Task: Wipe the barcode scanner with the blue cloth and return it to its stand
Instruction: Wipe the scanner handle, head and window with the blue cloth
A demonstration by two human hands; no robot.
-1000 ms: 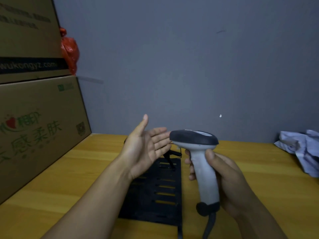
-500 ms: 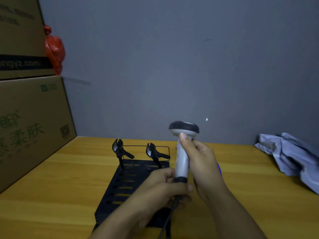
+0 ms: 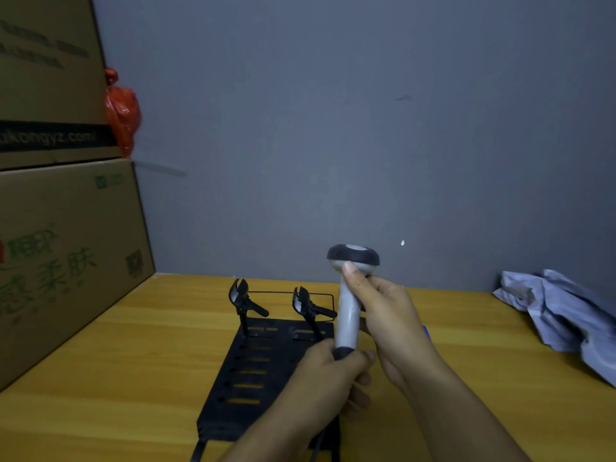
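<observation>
Both hands are on the barcode scanner (image 3: pixel 348 315), upright above the black slotted stand (image 3: pixel 253 371) on the wooden table (image 3: pixel 133 378). Right hand (image 3: pixel 390 321) wraps the grey handle, left hand (image 3: pixel 333 371) clasps its dark base. Crumpled blue cloth (image 3: pixel 563 315) lies far right.

Both hands hold an upright grey barcode scanner with a black head (image 3: pixel 348 315) above a black slotted metal stand (image 3: pixel 263 371) on the wooden tabletop (image 3: pixel 133 378). The right hand (image 3: pixel 390 315) wraps the handle; the left hand (image 3: pixel 333 368) grips its dark base. A crumpled pale blue cloth (image 3: pixel 566 315) lies well apart at right.
</observation>
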